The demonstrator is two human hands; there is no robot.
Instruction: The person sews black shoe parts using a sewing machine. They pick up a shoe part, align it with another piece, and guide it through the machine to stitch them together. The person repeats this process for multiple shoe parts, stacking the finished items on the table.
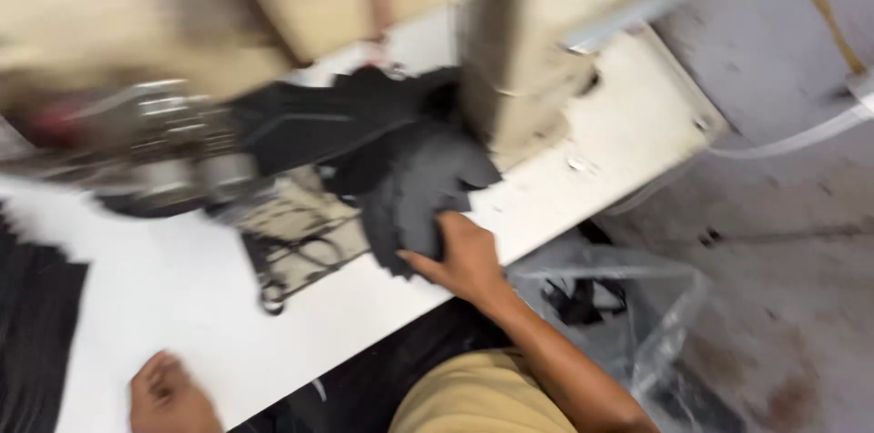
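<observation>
My right hand (464, 255) grips the near edge of a stack of dark grey cut fabric pieces (419, 187) lying on the white sewing table (182, 296), just in front of the beige sewing machine (519, 60). My left hand (164, 392) rests on the table's near edge at lower left, fingers curled, with nothing visible in it. The frame is blurred by motion. The machine's metal needle area (173, 142) is to the left of the fabric.
More dark fabric (32, 324) lies at the table's far left. A clear plastic bag (619, 305) with dark scraps sits on the grey concrete floor to the right of the table. A white cable (792, 137) and a yellow cord (824, 5) cross the floor.
</observation>
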